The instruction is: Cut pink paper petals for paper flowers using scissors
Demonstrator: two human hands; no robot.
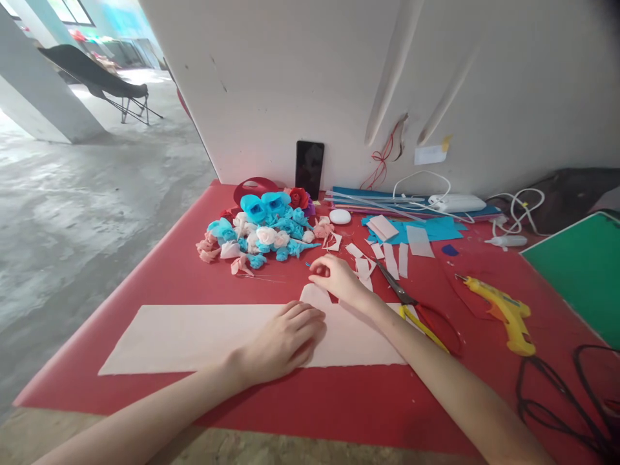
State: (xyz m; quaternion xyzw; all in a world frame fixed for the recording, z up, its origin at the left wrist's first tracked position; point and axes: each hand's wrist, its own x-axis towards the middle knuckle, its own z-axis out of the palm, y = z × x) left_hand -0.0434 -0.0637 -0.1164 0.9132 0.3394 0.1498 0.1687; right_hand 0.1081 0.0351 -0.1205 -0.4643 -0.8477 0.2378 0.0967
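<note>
A long strip of pale pink paper (194, 336) lies across the red tabletop in front of me. My left hand (290, 332) rests palm down on its middle, fingers laid out and slightly bent. Just beyond, a small rounded pale paper piece (316, 294) sticks out past the strip's far edge, partly hidden by the strip or my hand. Above that piece, my right hand (336, 278) has its thumb and fingertips curled close together. A tiny blue tip shows at the fingertips; what it belongs to is unclear. Scissors (407, 297) with yellow and red handles lie beside my right forearm, partly over the strip.
Blue, white and pink paper flowers (266, 232) are heaped at the back left. A phone (309, 169) leans against the white panel. Paper scraps (390, 258) lie right of centre. A yellow glue gun (501, 313) with a black cord and a green board (581, 278) are at right.
</note>
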